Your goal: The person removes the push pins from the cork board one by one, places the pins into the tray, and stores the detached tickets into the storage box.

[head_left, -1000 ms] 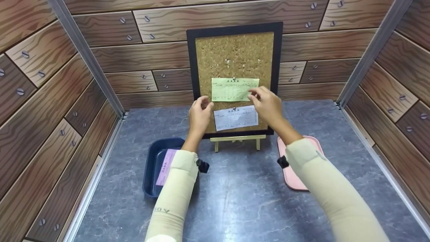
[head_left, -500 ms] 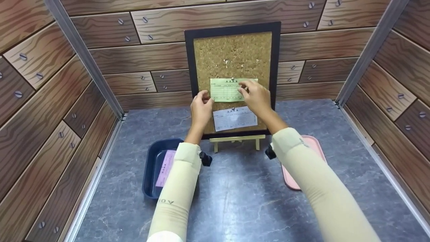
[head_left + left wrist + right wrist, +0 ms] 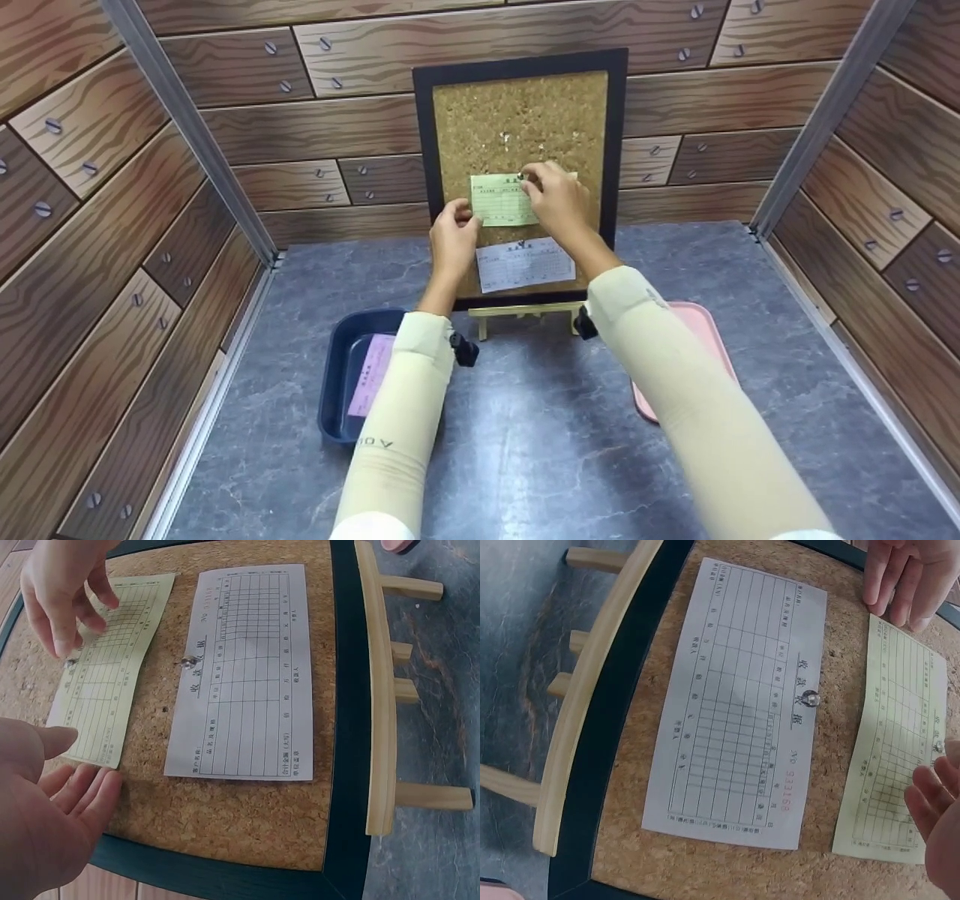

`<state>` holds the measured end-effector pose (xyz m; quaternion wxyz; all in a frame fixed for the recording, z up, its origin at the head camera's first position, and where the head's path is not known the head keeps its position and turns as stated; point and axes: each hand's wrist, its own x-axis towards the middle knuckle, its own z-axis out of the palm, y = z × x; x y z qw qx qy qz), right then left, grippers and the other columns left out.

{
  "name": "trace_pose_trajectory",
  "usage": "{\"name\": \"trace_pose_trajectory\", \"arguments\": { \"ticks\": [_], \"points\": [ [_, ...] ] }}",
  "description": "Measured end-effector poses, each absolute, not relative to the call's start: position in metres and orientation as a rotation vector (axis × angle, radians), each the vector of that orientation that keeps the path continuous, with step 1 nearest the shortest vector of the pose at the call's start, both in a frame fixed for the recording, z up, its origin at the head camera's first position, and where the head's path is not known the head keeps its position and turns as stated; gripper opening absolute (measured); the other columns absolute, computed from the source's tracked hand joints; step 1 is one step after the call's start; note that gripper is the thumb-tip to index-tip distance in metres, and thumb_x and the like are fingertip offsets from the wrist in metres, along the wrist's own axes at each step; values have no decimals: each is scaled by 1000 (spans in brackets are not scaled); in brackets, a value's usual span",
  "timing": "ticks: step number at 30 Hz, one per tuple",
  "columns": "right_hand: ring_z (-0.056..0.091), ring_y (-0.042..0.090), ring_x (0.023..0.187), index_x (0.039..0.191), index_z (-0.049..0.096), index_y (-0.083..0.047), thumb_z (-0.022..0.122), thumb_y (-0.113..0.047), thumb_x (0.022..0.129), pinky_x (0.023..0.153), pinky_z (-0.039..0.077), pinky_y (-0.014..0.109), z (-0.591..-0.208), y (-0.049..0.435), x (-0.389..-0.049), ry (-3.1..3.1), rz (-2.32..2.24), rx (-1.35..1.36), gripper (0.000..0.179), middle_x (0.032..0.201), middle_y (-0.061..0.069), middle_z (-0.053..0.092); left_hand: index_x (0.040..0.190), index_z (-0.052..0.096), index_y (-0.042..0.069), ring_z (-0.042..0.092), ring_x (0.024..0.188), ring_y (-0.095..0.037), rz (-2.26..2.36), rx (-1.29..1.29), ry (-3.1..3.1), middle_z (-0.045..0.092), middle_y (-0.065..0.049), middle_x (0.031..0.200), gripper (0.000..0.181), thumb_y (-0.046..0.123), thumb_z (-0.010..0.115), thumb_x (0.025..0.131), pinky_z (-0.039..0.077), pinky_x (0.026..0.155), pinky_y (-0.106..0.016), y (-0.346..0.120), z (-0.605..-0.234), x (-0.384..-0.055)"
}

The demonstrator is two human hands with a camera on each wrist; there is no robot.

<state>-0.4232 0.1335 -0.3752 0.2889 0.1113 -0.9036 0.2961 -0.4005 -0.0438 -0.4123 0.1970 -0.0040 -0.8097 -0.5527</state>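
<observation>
A green receipt slip (image 3: pixel 496 204) hangs by a metallic pushpin (image 3: pixel 71 663) on a dark-framed corkboard (image 3: pixel 517 105). My left hand (image 3: pixel 453 241) is at the slip's left edge, its thumb over the corner and its fingers beside the edge in the left wrist view. Over the slip's right half reaches my right hand (image 3: pixel 559 201), fingertips right at the pushpin, with the pin still showing beside them. Below, a white-blue receipt slip (image 3: pixel 526 267) hangs slightly tilted from its own pushpin (image 3: pixel 808 698). In the right wrist view the right hand's fingers are bent and apart.
The corkboard leans on a small wooden easel (image 3: pixel 495 310). At left, a dark blue tray (image 3: pixel 328 390) contains a purple slip (image 3: pixel 370 375), partly covered by the left sleeve. A pink tray (image 3: pixel 701 322) lies at right beneath the right forearm. Several pins dot the upper cork.
My right hand has moved left and up from the green slip's right edge to its top pushpin. The left hand has shifted slightly up and right along the slip's left edge.
</observation>
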Motion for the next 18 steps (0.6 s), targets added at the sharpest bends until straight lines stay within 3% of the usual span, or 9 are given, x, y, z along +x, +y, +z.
{"name": "trace_pose_trajectory", "arguments": {
  "ticks": [18],
  "points": [
    [68,23,95,107,71,-17,68,-29,96,77,52,49,-378,125,-434,-2384,790,243,17,106,1,70,115,70,4,64,89,-16,-1619,37,-2200,73,-8,99,24,7,65,91,51,80,-27,-40,-410,-406]
  ]
}}
